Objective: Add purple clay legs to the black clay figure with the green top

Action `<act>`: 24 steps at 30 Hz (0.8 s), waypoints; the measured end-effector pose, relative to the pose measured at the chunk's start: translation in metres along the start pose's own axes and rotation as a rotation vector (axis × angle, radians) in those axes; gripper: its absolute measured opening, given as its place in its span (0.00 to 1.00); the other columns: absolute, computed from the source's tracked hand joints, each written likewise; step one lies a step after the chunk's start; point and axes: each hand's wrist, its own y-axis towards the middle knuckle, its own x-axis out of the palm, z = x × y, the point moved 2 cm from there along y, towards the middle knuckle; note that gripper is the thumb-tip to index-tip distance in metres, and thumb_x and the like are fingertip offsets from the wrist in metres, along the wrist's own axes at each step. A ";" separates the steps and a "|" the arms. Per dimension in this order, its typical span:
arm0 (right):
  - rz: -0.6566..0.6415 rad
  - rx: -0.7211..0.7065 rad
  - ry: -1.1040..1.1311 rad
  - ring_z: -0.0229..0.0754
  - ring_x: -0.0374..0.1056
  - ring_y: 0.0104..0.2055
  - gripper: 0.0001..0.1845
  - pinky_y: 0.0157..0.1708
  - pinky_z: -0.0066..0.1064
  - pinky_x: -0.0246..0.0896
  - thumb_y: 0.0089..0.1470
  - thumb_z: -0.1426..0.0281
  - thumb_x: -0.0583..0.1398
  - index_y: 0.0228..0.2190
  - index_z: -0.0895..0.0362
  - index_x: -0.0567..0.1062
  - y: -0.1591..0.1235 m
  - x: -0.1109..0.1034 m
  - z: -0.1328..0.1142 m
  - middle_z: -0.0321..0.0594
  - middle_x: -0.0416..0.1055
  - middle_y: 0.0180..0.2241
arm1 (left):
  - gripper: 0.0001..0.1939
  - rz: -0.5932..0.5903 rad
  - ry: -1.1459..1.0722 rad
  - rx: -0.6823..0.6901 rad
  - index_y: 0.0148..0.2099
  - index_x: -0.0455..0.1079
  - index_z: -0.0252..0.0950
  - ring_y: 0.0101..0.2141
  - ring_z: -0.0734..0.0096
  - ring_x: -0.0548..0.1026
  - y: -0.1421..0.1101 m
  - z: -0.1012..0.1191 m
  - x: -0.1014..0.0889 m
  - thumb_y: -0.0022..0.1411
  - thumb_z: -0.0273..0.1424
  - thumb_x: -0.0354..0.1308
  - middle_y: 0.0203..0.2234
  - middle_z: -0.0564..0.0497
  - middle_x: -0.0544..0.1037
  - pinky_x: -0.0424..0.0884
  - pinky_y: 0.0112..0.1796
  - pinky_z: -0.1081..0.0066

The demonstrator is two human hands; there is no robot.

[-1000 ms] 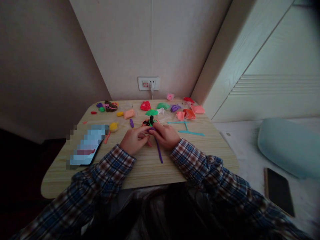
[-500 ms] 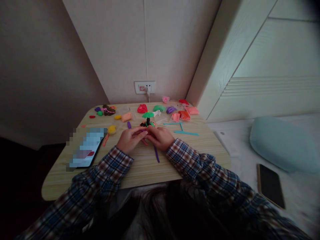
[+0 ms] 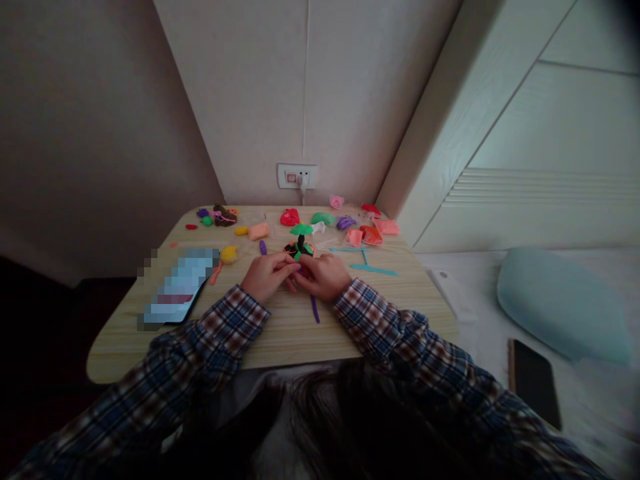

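While the model [image 3: 301,241] looks built, the purple strip [image 3: 315,310] is unattached as far as visible

Where the fingers of the left hand [image 3: 261,277] and right hand [image 3: 327,277] meet, both pinch the strip, only a sliver of purple showing between them. Its tail runs out beneath the right hand over the desk [image 3: 290,343]; whether it touches the wood I cannot tell. Just beyond the fingers stands the model, upright: black stem, green top, dark base with green and orange. Those parts appear joined, so that much seems done. The strip looks rolled to length but not yet fixed; its upper end is hidden. Farther out, a purple piece [image 3: 263,247] and yellow lump [image 3: 229,254] lie leftward, a cyan tool [image 3: 373,270] rightward, all unheld. Toward the far edge, bagged clay [image 3: 387,227] looks largely unused.
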 end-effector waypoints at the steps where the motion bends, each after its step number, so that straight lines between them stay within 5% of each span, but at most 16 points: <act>1: -0.002 -0.008 0.020 0.39 0.62 0.24 0.15 0.25 0.28 0.46 0.54 0.59 0.51 0.30 0.57 0.70 0.000 0.000 0.000 0.39 0.70 0.22 | 0.13 0.010 0.038 0.009 0.31 0.67 0.32 0.19 0.69 0.75 -0.001 0.001 0.000 0.56 0.38 0.52 0.20 0.52 0.76 0.69 0.21 0.74; 7: 0.002 -0.140 0.232 0.35 0.61 0.24 0.14 0.26 0.25 0.49 0.57 0.65 0.50 0.28 0.58 0.71 -0.003 -0.001 -0.003 0.37 0.68 0.22 | 0.17 0.102 0.196 0.054 0.27 0.65 0.33 0.16 0.74 0.72 -0.005 0.011 -0.002 0.60 0.40 0.47 0.13 0.56 0.71 0.65 0.18 0.77; 15: 0.066 -0.098 0.247 0.36 0.59 0.23 0.14 0.26 0.25 0.49 0.57 0.66 0.50 0.29 0.58 0.72 -0.002 0.002 0.004 0.36 0.65 0.20 | 0.15 -0.002 -0.245 -0.017 0.29 0.63 0.33 0.17 0.76 0.71 0.002 0.005 -0.001 0.52 0.41 0.56 0.20 0.55 0.71 0.68 0.20 0.75; 24: 0.016 -0.098 0.287 0.39 0.62 0.25 0.14 0.26 0.27 0.52 0.57 0.61 0.50 0.34 0.59 0.67 -0.003 -0.002 -0.001 0.39 0.67 0.23 | 0.14 0.104 -0.249 -0.031 0.31 0.65 0.32 0.23 0.74 0.73 0.005 -0.001 -0.006 0.45 0.35 0.62 0.24 0.54 0.73 0.70 0.26 0.73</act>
